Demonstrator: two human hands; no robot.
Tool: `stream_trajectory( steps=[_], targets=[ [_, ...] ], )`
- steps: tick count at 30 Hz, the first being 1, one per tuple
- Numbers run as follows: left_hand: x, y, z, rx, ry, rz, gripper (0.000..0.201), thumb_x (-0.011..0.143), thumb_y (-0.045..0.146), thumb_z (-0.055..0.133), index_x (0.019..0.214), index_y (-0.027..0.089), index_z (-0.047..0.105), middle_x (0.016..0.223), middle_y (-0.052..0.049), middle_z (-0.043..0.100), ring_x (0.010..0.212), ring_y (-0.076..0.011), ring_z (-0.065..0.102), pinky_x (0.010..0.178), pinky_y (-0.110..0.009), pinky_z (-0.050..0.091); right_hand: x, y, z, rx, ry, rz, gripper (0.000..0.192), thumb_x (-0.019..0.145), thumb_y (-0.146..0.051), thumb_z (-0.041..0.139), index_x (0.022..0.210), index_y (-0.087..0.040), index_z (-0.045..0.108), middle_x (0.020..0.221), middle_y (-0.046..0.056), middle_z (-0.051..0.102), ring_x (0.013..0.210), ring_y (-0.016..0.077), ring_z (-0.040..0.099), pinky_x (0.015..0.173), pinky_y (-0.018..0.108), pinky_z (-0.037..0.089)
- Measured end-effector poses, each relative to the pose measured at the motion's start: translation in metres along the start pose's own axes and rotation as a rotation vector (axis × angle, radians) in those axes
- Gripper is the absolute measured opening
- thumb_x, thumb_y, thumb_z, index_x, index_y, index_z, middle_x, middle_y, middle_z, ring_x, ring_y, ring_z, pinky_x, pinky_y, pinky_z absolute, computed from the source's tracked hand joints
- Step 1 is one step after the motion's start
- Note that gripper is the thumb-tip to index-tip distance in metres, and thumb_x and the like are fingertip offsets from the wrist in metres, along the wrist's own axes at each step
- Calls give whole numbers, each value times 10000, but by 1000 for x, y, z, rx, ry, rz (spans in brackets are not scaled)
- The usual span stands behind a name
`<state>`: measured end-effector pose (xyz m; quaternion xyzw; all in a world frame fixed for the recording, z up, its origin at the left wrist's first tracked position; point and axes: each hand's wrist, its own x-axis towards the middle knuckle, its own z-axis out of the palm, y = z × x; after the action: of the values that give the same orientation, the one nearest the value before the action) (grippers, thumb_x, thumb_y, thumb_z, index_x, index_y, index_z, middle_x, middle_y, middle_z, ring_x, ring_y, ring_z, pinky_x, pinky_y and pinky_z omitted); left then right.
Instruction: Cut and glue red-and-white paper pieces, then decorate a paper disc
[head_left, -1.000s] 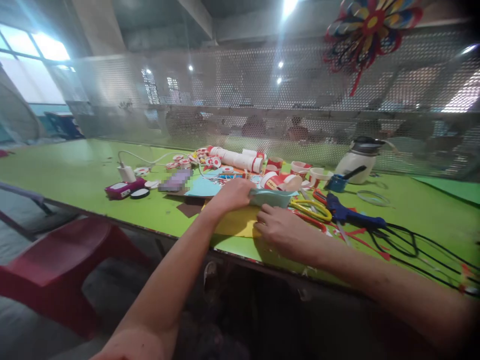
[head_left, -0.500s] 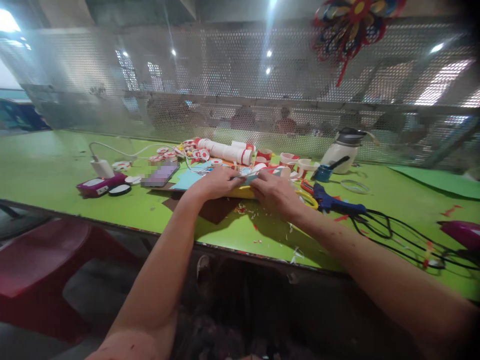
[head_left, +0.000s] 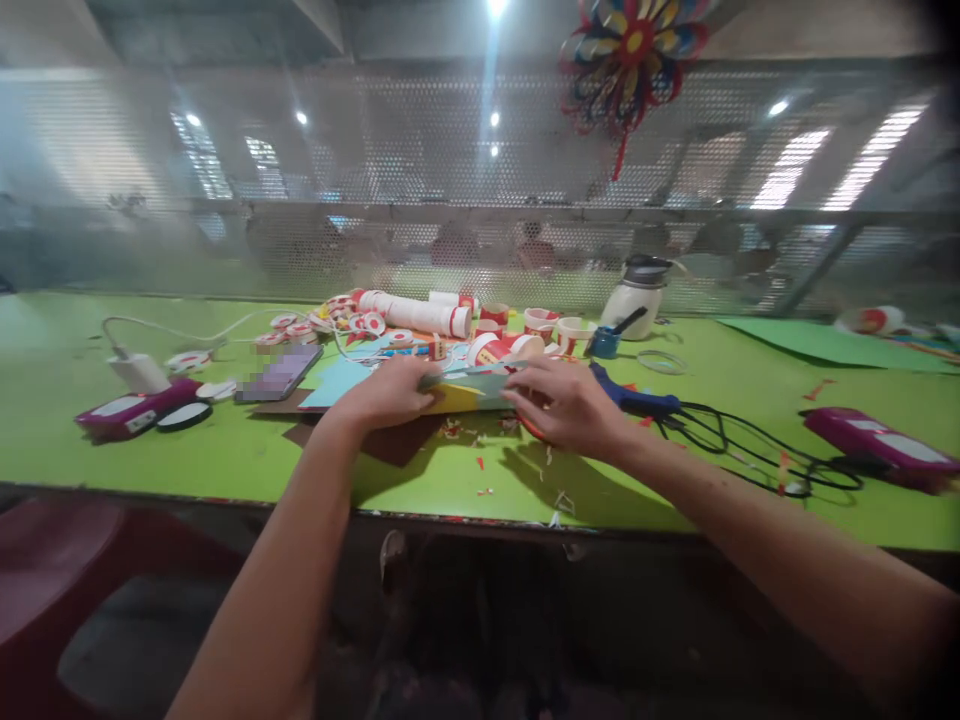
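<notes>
My left hand [head_left: 390, 395] pinches the left end of a pale blue-grey sheet of paper [head_left: 487, 378], which I see nearly edge-on. At its right end, my right hand [head_left: 566, 405] has thumb and fingers closed on the same sheet. A yellow surface [head_left: 454, 398] shows just below the sheet; I cannot tell whether it belongs to it. Behind the hands lie a red-and-white paper cup [head_left: 491, 348] on its side and a light blue sheet [head_left: 337, 375]. Close to my right hand rests a blue glue gun [head_left: 637, 398] with a black cord.
A row of nested paper cups [head_left: 412, 310] lies farther back, beside cut cup rings [head_left: 538, 322]. To the right stand a blue jar [head_left: 604, 343] with a brush and a white flask [head_left: 634, 305]. A phone [head_left: 281, 372] and magenta power strip [head_left: 120, 408] lie left. Scraps litter the front edge.
The view has swung to the right and tilted up a little. Both hands remain on the sheet, now farther apart. The yellow scissor-like loop near my right hand no longer shows.
</notes>
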<state>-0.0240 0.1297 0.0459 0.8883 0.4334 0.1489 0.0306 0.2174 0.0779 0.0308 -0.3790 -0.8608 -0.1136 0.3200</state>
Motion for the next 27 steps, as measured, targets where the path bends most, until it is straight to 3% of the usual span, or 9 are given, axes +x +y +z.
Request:
stream_trajectory(
  steps=[3, 7, 11, 16, 19, 23, 27],
  targets=[
    [-2, 2, 0, -17, -3, 43, 145, 755, 294, 520, 755, 169, 595, 840, -42, 630, 794, -184, 541, 709, -278, 394, -23, 27, -31, -65, -63, 176, 236, 889, -226, 503, 795, -114, 689, 693, 59, 622, 595, 136, 502, 584, 263, 373],
    [-12, 10, 0, -59, -141, 68, 188, 755, 338, 536, 801, 182, 631, 858, -36, 647, 796, -180, 556, 713, -270, 409, -45, 46, -49, -200, -411, 266, 183, 836, -259, 569, 845, -142, 709, 787, 94, 674, 735, 203, 569, 640, 296, 399],
    [-26, 21, 0, -213, -342, 89, 364, 766, 522, 543, 859, 195, 673, 854, -31, 668, 776, -173, 577, 693, -250, 427, -37, 39, -32, -311, -496, 152, 141, 801, -214, 587, 898, -179, 684, 806, 95, 671, 807, 239, 563, 721, 339, 402],
    [-33, 24, 1, -208, -303, 87, 407, 838, 515, 457, 828, 190, 702, 804, -50, 692, 755, -172, 589, 715, -255, 432, -12, 36, -8, -352, -642, 231, 266, 689, -62, 589, 917, -190, 639, 754, 86, 661, 666, 223, 583, 530, 278, 346],
    [-34, 22, 4, -187, -268, 86, 369, 852, 455, 460, 829, 186, 711, 791, -56, 698, 743, -170, 593, 719, -255, 432, -9, 38, -1, -332, -649, 280, 393, 676, -114, 594, 1064, -176, 589, 804, 106, 669, 694, 240, 609, 491, 266, 318],
    [-34, 18, 9, -217, -239, 38, 306, 832, 403, 503, 825, 183, 715, 801, -51, 701, 722, -158, 594, 693, -243, 430, -12, 40, 3, -316, -541, 380, 564, 720, -182, 548, 1278, -158, 471, 932, 147, 690, 812, 276, 635, 549, 285, 355],
    [-32, 17, 15, -251, -224, 1, 258, 829, 350, 511, 834, 172, 698, 799, -42, 689, 722, -147, 589, 675, -236, 420, -9, 40, -6, -275, -496, 480, 544, 721, -266, 564, 1259, -205, 510, 950, 123, 708, 790, 276, 637, 554, 285, 358]
  ],
)
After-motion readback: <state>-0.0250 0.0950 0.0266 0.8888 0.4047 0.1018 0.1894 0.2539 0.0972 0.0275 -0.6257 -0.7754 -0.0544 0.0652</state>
